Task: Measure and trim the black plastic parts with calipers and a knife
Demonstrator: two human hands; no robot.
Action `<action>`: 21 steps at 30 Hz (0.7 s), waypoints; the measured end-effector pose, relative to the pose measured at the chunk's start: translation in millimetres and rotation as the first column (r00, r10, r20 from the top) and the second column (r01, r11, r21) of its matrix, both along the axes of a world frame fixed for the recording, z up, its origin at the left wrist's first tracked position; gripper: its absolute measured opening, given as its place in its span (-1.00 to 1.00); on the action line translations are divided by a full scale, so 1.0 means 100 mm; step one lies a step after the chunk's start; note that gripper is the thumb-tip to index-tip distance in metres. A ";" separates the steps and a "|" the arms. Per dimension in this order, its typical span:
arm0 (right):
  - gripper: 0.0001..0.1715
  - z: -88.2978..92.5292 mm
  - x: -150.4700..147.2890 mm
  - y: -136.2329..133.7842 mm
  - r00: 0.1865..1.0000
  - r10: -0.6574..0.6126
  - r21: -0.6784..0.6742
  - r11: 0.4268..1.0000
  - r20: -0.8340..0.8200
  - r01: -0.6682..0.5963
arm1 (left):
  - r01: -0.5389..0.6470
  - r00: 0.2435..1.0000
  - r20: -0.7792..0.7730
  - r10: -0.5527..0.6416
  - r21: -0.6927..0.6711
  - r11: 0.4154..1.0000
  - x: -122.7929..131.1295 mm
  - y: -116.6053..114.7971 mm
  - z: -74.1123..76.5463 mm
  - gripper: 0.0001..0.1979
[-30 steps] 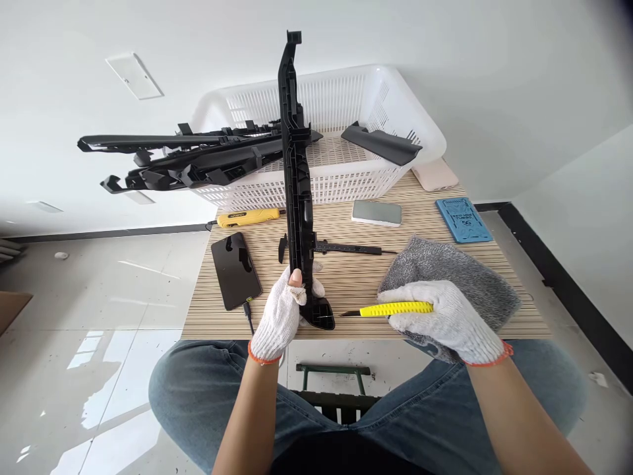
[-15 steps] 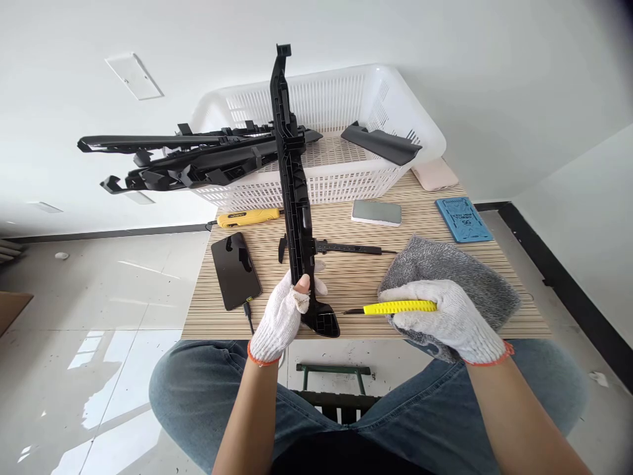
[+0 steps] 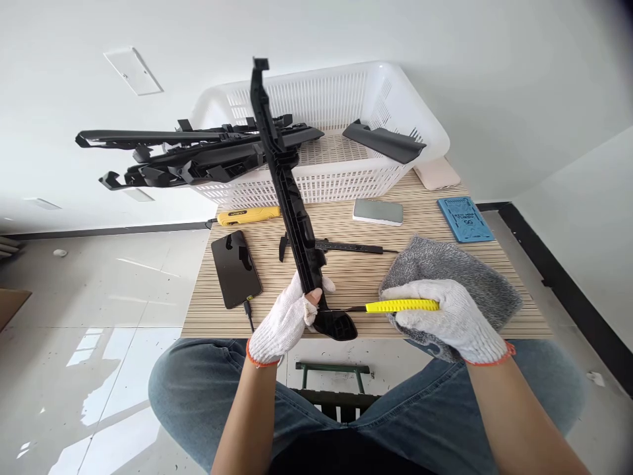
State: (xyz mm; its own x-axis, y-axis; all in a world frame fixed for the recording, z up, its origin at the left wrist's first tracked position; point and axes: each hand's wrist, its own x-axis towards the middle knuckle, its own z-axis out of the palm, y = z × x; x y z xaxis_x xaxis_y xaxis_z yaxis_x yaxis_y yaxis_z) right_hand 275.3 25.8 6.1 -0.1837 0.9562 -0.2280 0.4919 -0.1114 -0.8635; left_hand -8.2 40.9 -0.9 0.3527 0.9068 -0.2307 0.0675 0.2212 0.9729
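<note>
My left hand (image 3: 287,315), in a white knit glove with the thumb tip bare, is closed round the lower part of a long black plastic trim piece (image 3: 291,204). The piece leans to the left, its far end over the basket. My gloved right hand (image 3: 445,316) is shut on a yellow-handled craft knife (image 3: 401,305). Its blade points left and meets the trim piece just above the wide foot, close to my left thumb; whether it cuts in cannot be made out. Beneath my right hand lies a grey cloth (image 3: 457,280).
Several black trim pieces (image 3: 198,155) stick out leftward from a white plastic basket (image 3: 346,181), which also holds a short black piece (image 3: 383,142). On the table are a black phone (image 3: 236,269), yellow tool (image 3: 248,216), caliper (image 3: 351,247), grey-white block (image 3: 378,212) and blue box (image 3: 465,220).
The trim piece's top has tilted left while its foot has shifted right to the knife blade. My left hand moved slightly right with it; my right hand stayed almost still.
</note>
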 end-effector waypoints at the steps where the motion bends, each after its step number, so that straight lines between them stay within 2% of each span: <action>1: -0.59 0.00 0.00 0.00 1.000 -0.002 -0.009 1.000 0.000 0.002 | 0.008 1.000 0.015 -0.007 -0.026 1.000 0.00 -0.01 0.00 -0.50; 4: -0.56 -0.01 0.01 0.00 1.000 -0.006 -0.037 0.999 -0.006 0.006 | -0.042 0.999 0.021 0.044 -0.080 0.996 0.02 0.00 0.00 -0.43; 10: -0.49 -0.02 0.00 0.00 0.999 -0.017 -0.084 0.996 -0.030 0.014 | -0.087 0.996 0.033 0.088 -0.031 0.996 0.08 0.06 -0.03 -0.33; 14: -0.50 -0.01 0.00 0.00 1.000 -0.014 -0.055 0.998 -0.024 0.013 | -0.045 0.997 0.057 0.050 -0.083 0.996 0.08 0.08 -0.03 -0.29; 18: -0.50 -0.01 0.00 0.01 1.000 -0.008 -0.020 1.000 -0.012 0.007 | 0.020 1.000 -0.007 -0.020 -0.063 0.998 0.02 0.06 0.02 -0.37; 21: -0.49 -0.01 0.01 0.02 1.000 -0.003 -0.007 1.000 -0.014 0.003 | 0.119 0.992 -0.029 -0.123 -0.115 0.986 -0.03 0.04 0.02 -0.39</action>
